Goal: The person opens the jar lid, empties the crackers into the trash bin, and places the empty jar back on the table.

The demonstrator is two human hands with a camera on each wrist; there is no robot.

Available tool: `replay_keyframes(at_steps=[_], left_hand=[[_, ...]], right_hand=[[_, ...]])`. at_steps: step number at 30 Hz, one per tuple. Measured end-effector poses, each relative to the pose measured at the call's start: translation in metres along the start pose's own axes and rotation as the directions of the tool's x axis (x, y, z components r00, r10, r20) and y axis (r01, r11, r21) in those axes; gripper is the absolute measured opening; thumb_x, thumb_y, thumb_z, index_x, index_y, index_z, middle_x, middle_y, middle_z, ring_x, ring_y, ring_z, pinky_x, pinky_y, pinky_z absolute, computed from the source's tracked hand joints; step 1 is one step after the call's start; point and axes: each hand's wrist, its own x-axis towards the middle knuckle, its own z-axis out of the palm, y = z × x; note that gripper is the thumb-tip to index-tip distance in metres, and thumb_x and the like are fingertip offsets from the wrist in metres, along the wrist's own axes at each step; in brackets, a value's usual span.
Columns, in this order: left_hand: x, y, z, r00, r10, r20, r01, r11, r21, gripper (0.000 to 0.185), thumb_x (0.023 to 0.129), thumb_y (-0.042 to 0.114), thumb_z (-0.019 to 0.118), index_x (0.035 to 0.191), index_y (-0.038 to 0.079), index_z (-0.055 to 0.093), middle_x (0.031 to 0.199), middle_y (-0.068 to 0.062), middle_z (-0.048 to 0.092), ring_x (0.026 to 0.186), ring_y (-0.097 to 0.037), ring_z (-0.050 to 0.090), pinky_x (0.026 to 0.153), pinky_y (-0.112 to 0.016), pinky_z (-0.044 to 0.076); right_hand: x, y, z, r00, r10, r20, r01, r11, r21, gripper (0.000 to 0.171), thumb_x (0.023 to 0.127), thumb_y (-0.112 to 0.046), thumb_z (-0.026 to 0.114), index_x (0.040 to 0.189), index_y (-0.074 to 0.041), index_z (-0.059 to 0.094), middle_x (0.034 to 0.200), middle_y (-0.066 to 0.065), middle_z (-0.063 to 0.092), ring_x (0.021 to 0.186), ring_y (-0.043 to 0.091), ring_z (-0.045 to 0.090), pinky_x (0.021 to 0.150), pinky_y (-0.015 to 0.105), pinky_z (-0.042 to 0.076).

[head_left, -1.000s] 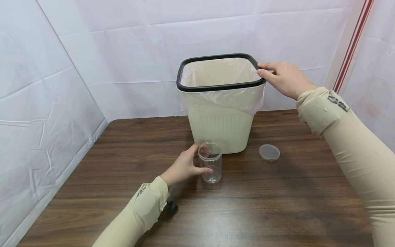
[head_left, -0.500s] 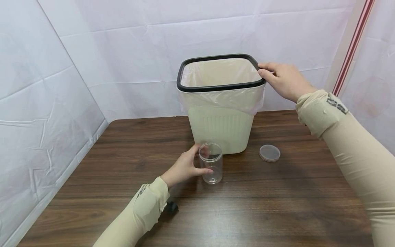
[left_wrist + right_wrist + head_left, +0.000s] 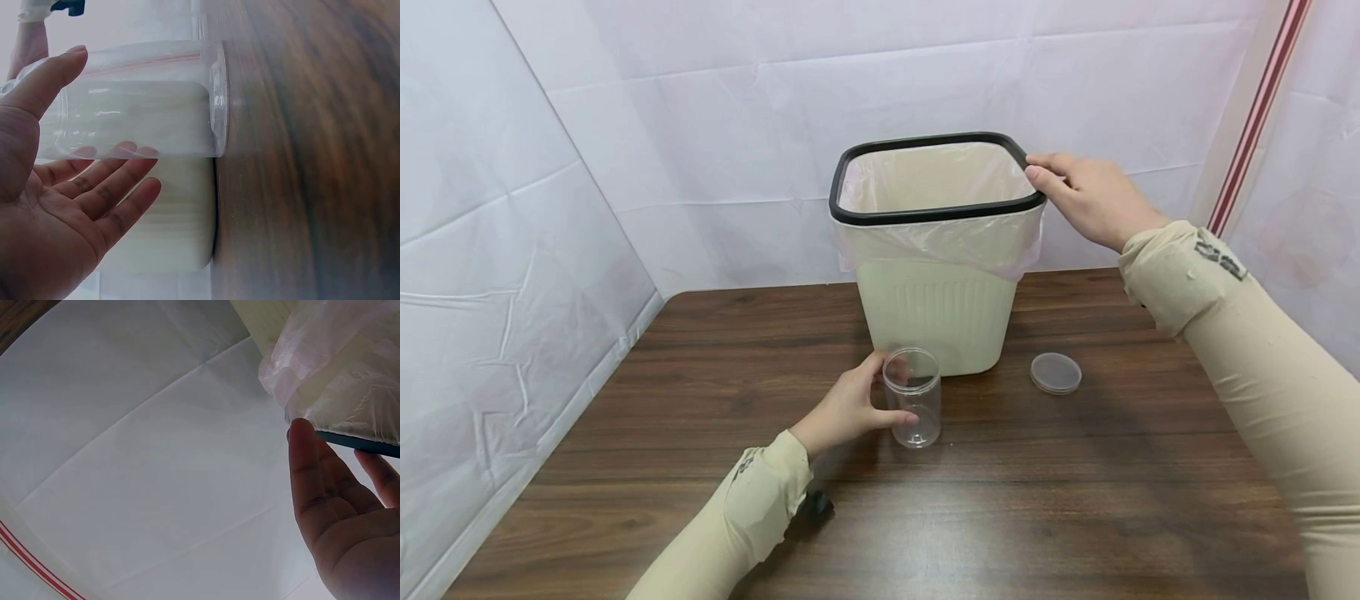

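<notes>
In the head view a clear, open-topped plastic jar [image 3: 917, 412] stands upright on the brown table, in front of the bin. My left hand [image 3: 846, 406] holds it from the left, thumb on the near side and fingers behind it. In the left wrist view the fingertips [image 3: 147, 153] meet the jar's [image 3: 144, 100] wall. A pale green trash bin [image 3: 951, 312] with a black rim [image 3: 925, 217] and a thin pinkish liner stands at the back. My right hand [image 3: 1097, 196] touches the rim's right corner with its fingertips. A round clear lid [image 3: 1056, 371] lies right of the bin.
White sheeting [image 3: 715, 150] hangs behind and to the left of the dark wood table [image 3: 1037, 500]. A strip with a red stripe [image 3: 1258, 117] runs down the right side. A small black object [image 3: 816, 506] shows under the left wrist.
</notes>
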Motion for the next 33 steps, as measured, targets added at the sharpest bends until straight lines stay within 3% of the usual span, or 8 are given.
replay_keyframes(at_steps=[7, 33], left_hand=[[0.000, -0.001, -0.001, 1.000, 0.000, 0.000, 0.000, 1.000, -0.001, 0.068, 0.074, 0.023, 0.083, 0.129, 0.007, 0.047, 0.118, -0.010, 0.065, 0.111, -0.022, 0.062, 0.097, -0.038, 0.050], [0.003, 0.002, 0.000, 1.000, 0.013, 0.007, -0.013, 0.999, 0.029, 0.076, 0.074, 0.024, 0.083, 0.137, 0.009, 0.041, 0.120, -0.009, 0.064, 0.112, -0.020, 0.061, 0.098, -0.037, 0.049]], right_hand=[[-0.001, 0.002, 0.001, 1.000, -0.021, 0.007, 0.021, 1.000, 0.001, 0.059, 0.103, -0.047, 0.026, 0.149, -0.011, 0.035, 0.151, 0.019, 0.037, 0.141, 0.044, 0.030, 0.115, 0.057, 0.023], [-0.011, 0.008, 0.006, 0.999, -0.048, -0.017, 0.048, 0.998, 0.026, 0.061, 0.103, -0.050, 0.022, 0.152, -0.014, 0.029, 0.154, 0.018, 0.032, 0.143, 0.042, 0.026, 0.118, 0.055, 0.018]])
